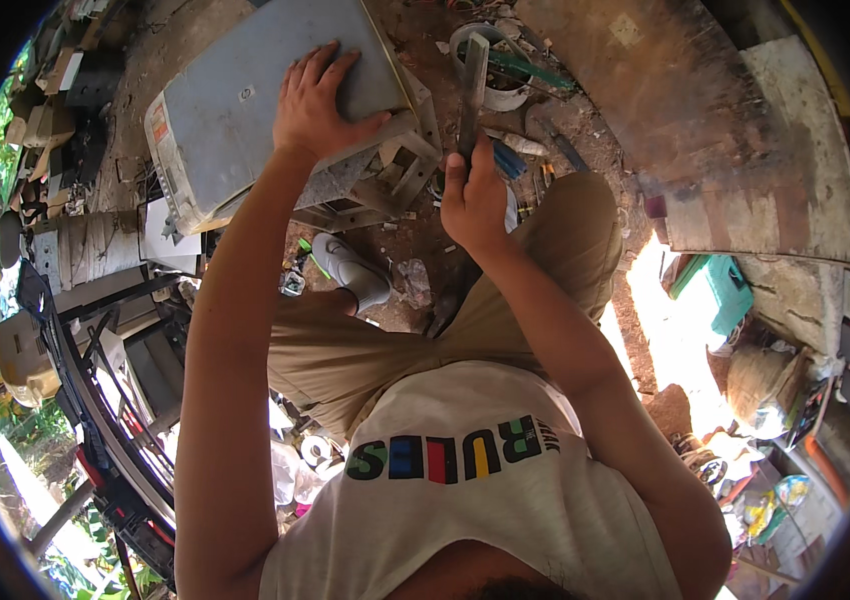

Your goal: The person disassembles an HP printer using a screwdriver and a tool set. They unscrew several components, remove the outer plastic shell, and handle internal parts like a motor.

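Note:
My left hand lies with fingers spread on the flat lid of a grey printer, which rests tilted on the ground ahead and to the left. The printer's near right side shows a broken, dusty pale frame. In my right hand a flat metal bar stands up from the fist, its worn end pointing away from me. The bar is just right of the printer and apart from it. Its lower end is hidden in my fingers, so I cannot tell whether it has a handle.
Beyond the bar stands a round white tub with tools in it. A wooden board leans at the far right, above a green plastic stool. My grey shoe is below the printer. Scrap parts crowd the left.

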`<state>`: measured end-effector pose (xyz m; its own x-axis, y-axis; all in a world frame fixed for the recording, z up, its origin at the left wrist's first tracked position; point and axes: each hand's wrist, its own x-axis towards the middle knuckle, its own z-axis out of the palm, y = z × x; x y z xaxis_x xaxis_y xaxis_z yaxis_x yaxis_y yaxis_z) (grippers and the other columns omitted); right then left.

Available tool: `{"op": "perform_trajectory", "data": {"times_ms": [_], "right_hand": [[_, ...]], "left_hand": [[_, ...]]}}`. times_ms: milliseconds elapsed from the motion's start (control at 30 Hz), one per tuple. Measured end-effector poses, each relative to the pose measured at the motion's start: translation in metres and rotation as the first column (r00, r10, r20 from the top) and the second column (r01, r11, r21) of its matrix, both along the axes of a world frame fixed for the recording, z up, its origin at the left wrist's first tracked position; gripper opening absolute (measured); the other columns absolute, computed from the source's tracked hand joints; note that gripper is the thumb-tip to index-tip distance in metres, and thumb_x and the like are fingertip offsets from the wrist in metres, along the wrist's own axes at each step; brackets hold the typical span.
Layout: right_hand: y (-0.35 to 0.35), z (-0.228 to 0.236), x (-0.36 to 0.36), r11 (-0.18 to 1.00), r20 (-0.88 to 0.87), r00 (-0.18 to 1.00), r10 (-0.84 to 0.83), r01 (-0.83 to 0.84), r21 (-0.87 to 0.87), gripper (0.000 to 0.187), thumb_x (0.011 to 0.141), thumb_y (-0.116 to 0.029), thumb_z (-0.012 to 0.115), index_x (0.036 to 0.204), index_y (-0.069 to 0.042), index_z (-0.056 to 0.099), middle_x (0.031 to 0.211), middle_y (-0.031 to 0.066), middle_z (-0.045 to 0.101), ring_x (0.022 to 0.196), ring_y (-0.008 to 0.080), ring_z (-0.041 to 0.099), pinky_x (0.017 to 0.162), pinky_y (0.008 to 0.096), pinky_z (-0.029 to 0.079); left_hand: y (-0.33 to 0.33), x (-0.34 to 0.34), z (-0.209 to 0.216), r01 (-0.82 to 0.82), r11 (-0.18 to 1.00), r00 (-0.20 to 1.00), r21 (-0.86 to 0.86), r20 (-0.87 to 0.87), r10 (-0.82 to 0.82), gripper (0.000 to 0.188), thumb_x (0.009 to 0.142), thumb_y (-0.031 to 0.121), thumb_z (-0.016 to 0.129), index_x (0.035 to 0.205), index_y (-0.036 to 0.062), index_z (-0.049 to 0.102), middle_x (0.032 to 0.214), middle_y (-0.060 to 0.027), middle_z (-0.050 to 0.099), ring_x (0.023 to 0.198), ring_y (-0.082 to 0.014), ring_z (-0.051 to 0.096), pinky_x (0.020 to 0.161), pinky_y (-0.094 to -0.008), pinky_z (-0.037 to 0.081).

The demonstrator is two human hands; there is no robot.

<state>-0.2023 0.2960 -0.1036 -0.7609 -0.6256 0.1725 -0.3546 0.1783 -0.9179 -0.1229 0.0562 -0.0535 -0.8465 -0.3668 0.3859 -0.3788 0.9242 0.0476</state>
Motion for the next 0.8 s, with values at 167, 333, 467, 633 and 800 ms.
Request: {"op": "perform_trajectory", "data": {"times_ms": [167,333,467,633,800], "right_hand": [[0.002,-0.015,0.004,0.946,0.075,0.993,0.09,-0.109,0.306,0.044,0.102,-0.018,0.052,0.143,-0.004,0.042,0.099,0.0271,0.069,0.089,0.0466,0.067,0.073,0.0557,0.052],[0.005,0.005,-0.006,0.932,0.247,0.969,-0.026,-0.066,0.356,0.049,0.102,-0.018,0.049,0.148,-0.006,0.039,0.109,0.0279,0.069,0.1,0.0465,0.067,0.081,0.0537,0.052],[0.017,-0.005,0.011,0.948,0.224,0.972,0.063,-0.129,0.293,0.046,0.103,-0.019,0.048,0.147,-0.005,0.042,0.109,0.0243,0.07,0.1,0.0437,0.067,0.083,0.0511,0.053],[0.041,0.017,0.003,0.97,0.508,0.859,0.068,-0.175,0.166,0.041,0.104,-0.024,0.052,0.14,-0.004,0.05,0.098,0.0164,0.071,0.082,0.026,0.07,0.077,0.039,0.054],[0.064,0.06,-0.124,0.953,0.299,0.953,-0.048,0.134,-0.273,0.042,0.104,-0.028,0.058,0.143,-0.013,0.053,0.09,0.0081,0.072,0.081,0.0211,0.066,0.078,0.0364,0.053]], "left_hand": [[-0.001,-0.002,-0.001,0.011,1.0,1.0,-0.004,-0.011,-0.011,0.089,0.066,0.061,0.082,0.14,0.0179,0.058,0.151,-0.0108,0.049,0.142,-0.0331,0.043,0.122,-0.0506,0.029],[-0.003,-0.002,0.003,-0.02,1.0,1.0,-0.014,0.018,0.02,0.09,0.066,0.062,0.082,0.14,0.0179,0.058,0.151,-0.0109,0.049,0.143,-0.0333,0.042,0.122,-0.051,0.029],[-0.004,-0.003,0.001,0.011,1.0,1.0,-0.018,-0.011,-0.011,0.089,0.066,0.061,0.082,0.14,0.0174,0.058,0.151,-0.0117,0.049,0.143,-0.0342,0.041,0.121,-0.0512,0.029],[-0.004,-0.007,-0.003,0.035,0.999,0.998,0.018,-0.046,-0.035,0.088,0.065,0.057,0.085,0.139,0.017,0.059,0.149,-0.0135,0.05,0.139,-0.0368,0.044,0.119,-0.0513,0.031],[-0.01,-0.005,-0.009,0.105,0.994,0.993,0.017,-0.062,-0.103,0.084,0.066,0.046,0.089,0.14,0.0182,0.059,0.15,-0.0153,0.049,0.14,-0.0369,0.044,0.118,-0.0495,0.035]]}}
